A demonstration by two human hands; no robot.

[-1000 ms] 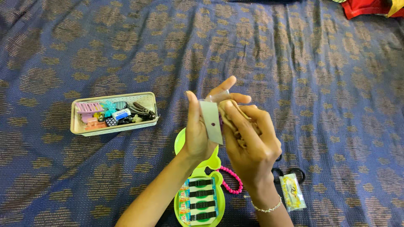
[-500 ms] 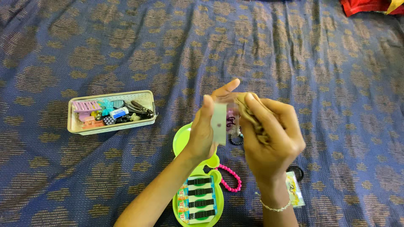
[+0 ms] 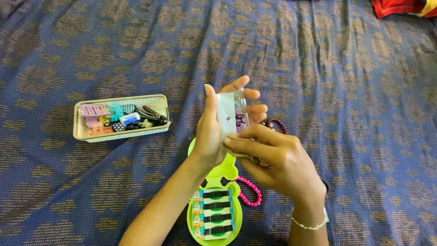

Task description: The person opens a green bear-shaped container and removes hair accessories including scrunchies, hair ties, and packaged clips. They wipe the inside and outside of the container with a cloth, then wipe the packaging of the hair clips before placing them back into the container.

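Blue-violet woven cloth (image 3: 318,68) with dull gold flower patches spread across the whole view, creased in places; a scrap of red fabric (image 3: 400,7) at the top right corner, cut off by the edge.

Held upright at the middle: a small clear plastic packet (image 3: 230,119) with a white card header punched with one hole, something purple and curled showing through the film. Left hand (image 3: 214,130) clamped on the packet, thumb up along its left edge, fingers spread behind it. Right hand (image 3: 277,159) closed around the packet's lower end, fingertips pinching the bottom corner; a thin bracelet on that wrist.

Below the hands, a lime-green tray (image 3: 218,171) carrying a card of black hair pins (image 3: 215,214); a pink bead bracelet (image 3: 250,191) just beside it. A dark red bead band (image 3: 273,123) peeking out behind the fingers, mostly hidden. Well to the left, a cream basket (image 3: 86,134) crowded with clips and combs, too small to sort apart.

Contents of the right palm impossible to make out.
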